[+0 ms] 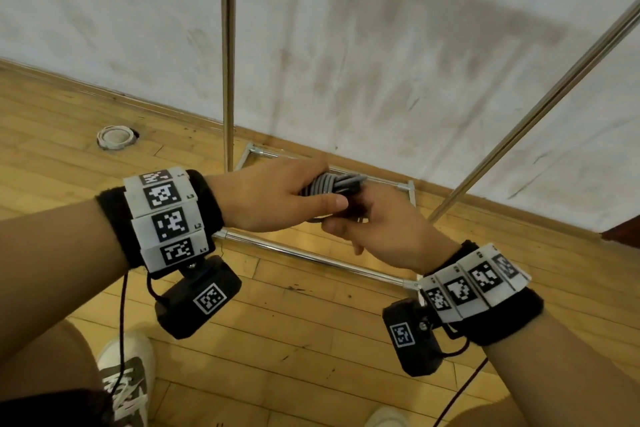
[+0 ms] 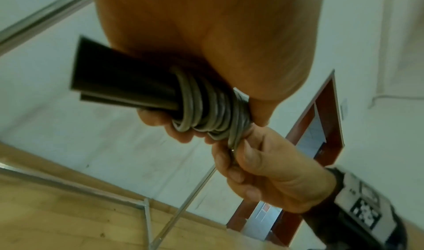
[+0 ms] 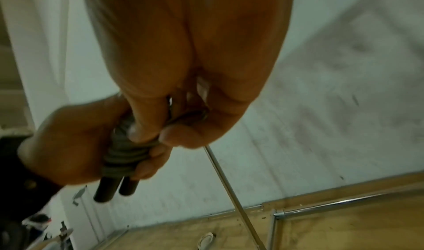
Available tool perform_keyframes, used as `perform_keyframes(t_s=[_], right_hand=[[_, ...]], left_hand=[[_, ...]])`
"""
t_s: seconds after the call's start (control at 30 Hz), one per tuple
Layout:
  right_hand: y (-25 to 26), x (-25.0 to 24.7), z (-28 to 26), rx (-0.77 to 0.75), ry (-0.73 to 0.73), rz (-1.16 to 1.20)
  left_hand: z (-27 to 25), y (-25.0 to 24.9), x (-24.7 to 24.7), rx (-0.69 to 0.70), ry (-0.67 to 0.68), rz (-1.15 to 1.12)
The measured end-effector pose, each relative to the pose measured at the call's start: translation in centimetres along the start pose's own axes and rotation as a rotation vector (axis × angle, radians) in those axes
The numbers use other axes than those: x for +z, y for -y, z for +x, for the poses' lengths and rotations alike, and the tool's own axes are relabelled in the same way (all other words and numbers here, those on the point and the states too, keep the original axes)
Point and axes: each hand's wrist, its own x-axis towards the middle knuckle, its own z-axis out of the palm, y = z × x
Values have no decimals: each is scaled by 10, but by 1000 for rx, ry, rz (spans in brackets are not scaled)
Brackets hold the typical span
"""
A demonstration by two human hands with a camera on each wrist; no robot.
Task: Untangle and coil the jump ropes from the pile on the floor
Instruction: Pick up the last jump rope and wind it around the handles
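Observation:
A grey jump rope [image 1: 341,182] is wound in tight turns around its two black handles [image 2: 119,78], which lie side by side. My left hand [image 1: 311,191] grips the bundle from above, fingers curled over the coils [image 2: 206,108] and thumb along the near side. My right hand [image 1: 349,215] comes in from below on the right and pinches the loose rope end [image 2: 234,141] against the last turns. In the right wrist view, the right hand's fingertips [image 3: 142,134] press the strand onto the coils [image 3: 123,156], and the handle ends [image 3: 114,188] stick out below the left hand. No rope pile is in view.
A metal rack stands just ahead: an upright pole [image 1: 228,55], a slanted pole [image 1: 540,107] and base bars [image 1: 304,255] on the wooden floor. A stained white wall lies behind. A white round fitting [image 1: 115,137] sits on the floor at left. My shoe [image 1: 126,378] is below.

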Motion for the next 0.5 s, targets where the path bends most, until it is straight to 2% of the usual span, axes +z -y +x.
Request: perform_keyframes(t_s=[0.1, 0.3, 0.5], right_hand=[[-3, -12, -5, 35, 24, -37], [-2, -19, -8, 94, -175, 247], [-4, -18, -6, 66, -326, 446]], left_hand=[[0, 6, 1, 4, -3, 99], [4, 15, 5, 6, -37, 125], [9, 11, 8, 31, -90, 96]])
